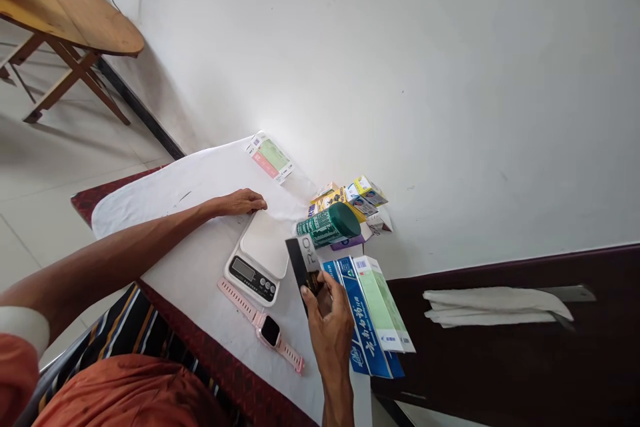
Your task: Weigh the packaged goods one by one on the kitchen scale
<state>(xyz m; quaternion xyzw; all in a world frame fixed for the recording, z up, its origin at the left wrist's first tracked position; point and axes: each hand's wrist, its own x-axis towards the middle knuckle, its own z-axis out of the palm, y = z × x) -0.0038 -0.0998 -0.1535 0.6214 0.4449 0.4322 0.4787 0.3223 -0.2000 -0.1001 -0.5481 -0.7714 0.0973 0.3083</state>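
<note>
i see right hand [327, 323] clamped on black box [299, 261], scale [260, 250] just left of grip; left hand [241, 202] flat, empty.

Just one view is given. It's worn on the head and pointed forward and down at the white-covered table [190, 180], fairly close in, with the scale [257, 257] caught near centre. The frame is rolled, so the wall [450, 80] is seen slanted
</note>
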